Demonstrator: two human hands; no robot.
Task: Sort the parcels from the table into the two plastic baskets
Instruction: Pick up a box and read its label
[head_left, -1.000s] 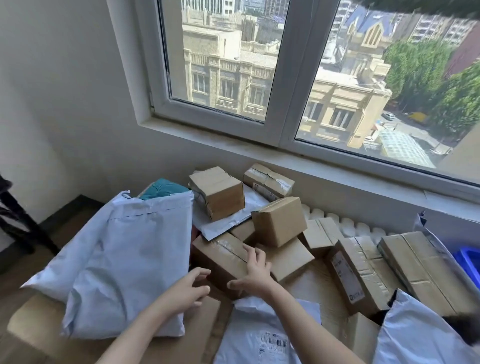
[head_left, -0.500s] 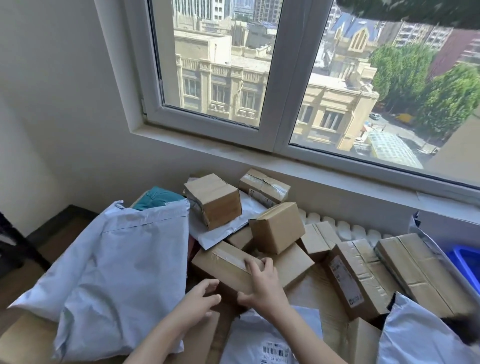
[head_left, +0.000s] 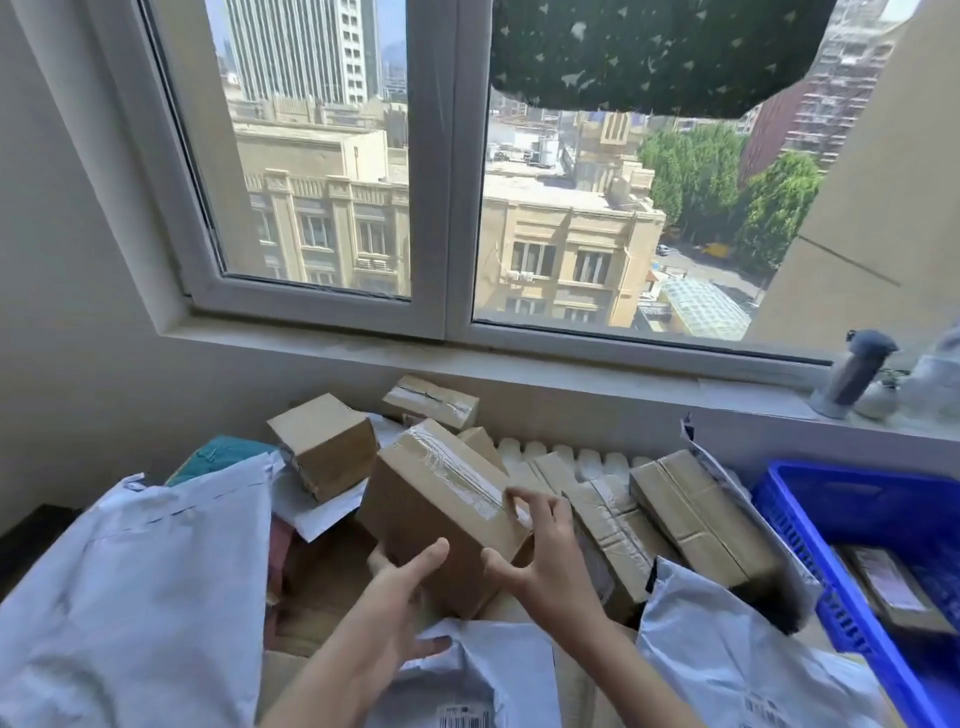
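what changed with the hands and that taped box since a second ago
Both hands have lifted the flat taped box off the pile, tilted up: the left hand holds its near underside, the right hand its right end. Earlier they only rested on it. The small cube box and white mailer bag stayed put.

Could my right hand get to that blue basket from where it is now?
Probably yes. The right hand grips the taped box, and the blue basket sits open-topped to its right; only low parcels lie between.
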